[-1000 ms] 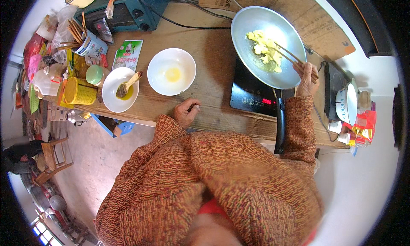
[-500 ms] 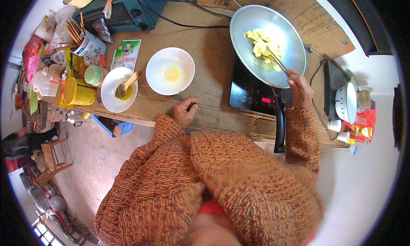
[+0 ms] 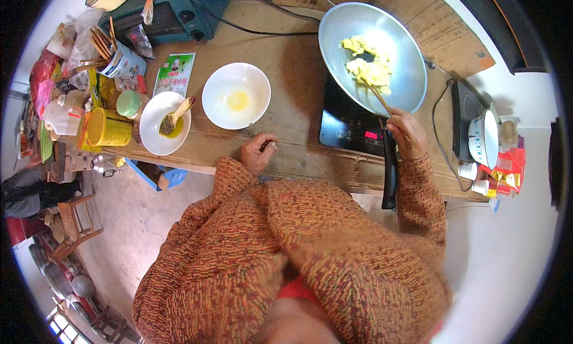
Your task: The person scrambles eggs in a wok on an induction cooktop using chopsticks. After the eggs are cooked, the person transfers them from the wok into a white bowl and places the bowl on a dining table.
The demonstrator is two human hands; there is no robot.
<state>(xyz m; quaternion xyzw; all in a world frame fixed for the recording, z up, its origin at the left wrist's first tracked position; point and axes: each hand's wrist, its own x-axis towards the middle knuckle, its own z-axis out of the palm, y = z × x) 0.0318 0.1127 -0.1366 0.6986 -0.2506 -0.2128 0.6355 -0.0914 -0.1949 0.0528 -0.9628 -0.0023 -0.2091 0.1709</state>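
Note:
My right hand (image 3: 407,133) is closed around wooden chopsticks (image 3: 379,99), whose tips touch scrambled egg (image 3: 371,73) in a wide grey wok (image 3: 413,60). The yellow egg lies in soft clumps with a bare gap between them. The wok sits tilted on a black induction cooker (image 3: 346,129) with a lit red display, its black handle (image 3: 389,180) pointing toward me. My left hand (image 3: 258,154) rests at the table's near edge, fingers curled, with nothing visible in them. Beyond it stands a white bowl (image 3: 216,87) with a little yellow liquid.
Further left, a white bowl (image 3: 150,138) holds oil and a brush (image 3: 178,114). Around it are a seasoning packet (image 3: 175,73), a yellow tub (image 3: 110,128) and a chopstick holder (image 3: 127,64). A teal oven (image 3: 179,18) stands behind; an enamel basin (image 3: 484,138) is at right.
My right hand has drawn the chopsticks slightly left and toward me. The egg has shifted and parted into clumps. My left hand stays by the table edge.

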